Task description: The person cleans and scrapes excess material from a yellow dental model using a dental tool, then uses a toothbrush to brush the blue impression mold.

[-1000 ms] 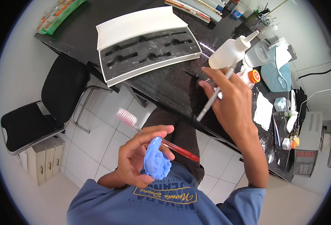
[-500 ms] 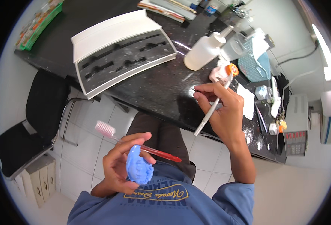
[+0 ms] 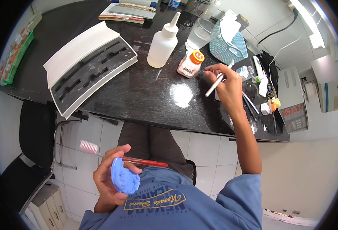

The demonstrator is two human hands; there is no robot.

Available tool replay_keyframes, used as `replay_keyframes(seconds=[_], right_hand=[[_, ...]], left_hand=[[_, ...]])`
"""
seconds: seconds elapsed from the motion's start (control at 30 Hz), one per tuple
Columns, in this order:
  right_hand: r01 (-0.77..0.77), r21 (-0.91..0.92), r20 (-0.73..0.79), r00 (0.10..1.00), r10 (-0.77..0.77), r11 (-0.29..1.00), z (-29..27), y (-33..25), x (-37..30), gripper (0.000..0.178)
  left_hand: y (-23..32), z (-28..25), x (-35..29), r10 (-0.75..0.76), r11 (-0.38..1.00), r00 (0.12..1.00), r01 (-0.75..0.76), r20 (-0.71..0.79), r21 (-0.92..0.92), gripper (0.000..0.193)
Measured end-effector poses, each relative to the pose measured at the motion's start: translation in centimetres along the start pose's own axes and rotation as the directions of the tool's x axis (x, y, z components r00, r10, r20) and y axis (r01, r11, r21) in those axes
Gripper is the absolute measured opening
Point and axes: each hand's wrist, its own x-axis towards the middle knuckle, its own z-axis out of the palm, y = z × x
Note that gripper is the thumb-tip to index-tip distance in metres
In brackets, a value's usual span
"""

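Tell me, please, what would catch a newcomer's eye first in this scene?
Probably the bright blue dental mould, held low near the person's chest in the left hand together with a red toothbrush. Next, the right hand raised over the black counter, holding a slim white tool near an orange-capped jar. An open white case with dark foam lies at the counter's left.

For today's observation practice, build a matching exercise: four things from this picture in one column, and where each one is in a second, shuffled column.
Things:
1. toothbrush
2. metal tool
3. squeeze bottle
4. open case

Places:
A. in the right hand
B. upright beside the orange-capped jar
C. in the left hand, with the blue mould
D. at the counter's left end

Pairs: 1-C, 2-A, 3-B, 4-D
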Motion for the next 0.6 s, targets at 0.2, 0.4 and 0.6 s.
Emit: replay_keyframes(seconds=[0.2,0.4,0.6], right_hand=[[-0.054,-0.015,0.104,0.993,0.055,0.998,0.7,-0.7,0.4,0.017],[-0.024,-0.081,0.023,0.999,0.026,0.996,-1.1,-0.2,-0.8,0.028],[0.059,0.083,-0.092,0.994,-0.051,0.995,-6.7,-3.7,-9.1,0.013]], left_hand=[[-0.3,0.3,-0.2,-0.003,1.000,1.000,0.003,-0.028,0.012,0.097],[-0.5,0.8,0.1,-0.042,0.999,0.998,0.043,-0.056,0.028,0.098],[-0.9,1.3,0.2,-0.098,0.995,0.993,0.095,0.059,0.037,0.093]])
